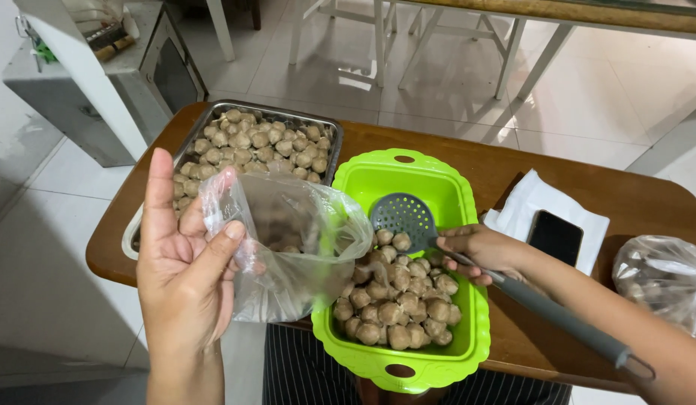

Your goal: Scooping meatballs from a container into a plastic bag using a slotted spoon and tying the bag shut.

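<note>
Over the near edge of the table (pixel 513 169), toward its left corner, left hand (pixel 184 259) raised, palm toward the camera, thumb and fingers pinching the rim of a clear plastic bag (pixel 288 240) and spreading its mouth open. Inside the bag, a few brown balls, dimly seen through the film. Just right of the bag and touching it, a bright green basket (pixel 453 187) with a handle slot at each end, resting on the table with its near end hanging past the near edge. In the basket's near half, a heap of pale brown meatballs (pixel 396 300). Above that heap, right hand (pixel 479 249) closed around the grey handle of a slotted skimmer (pixel 404 215), round perforated head tilted up against the basket's far half, a couple of meatballs just under it. At the far left corner of the table, a metal tray (pixel 213 112) full of more meatballs (pixel 261 146), partly hidden behind the bag. Toward the right edge, a white folded paper (pixel 524 202) with a black phone (pixel 556 236) lying on it. At the right edge itself, a second filled plastic bag (pixel 659 281), well apart from the basket.
</note>
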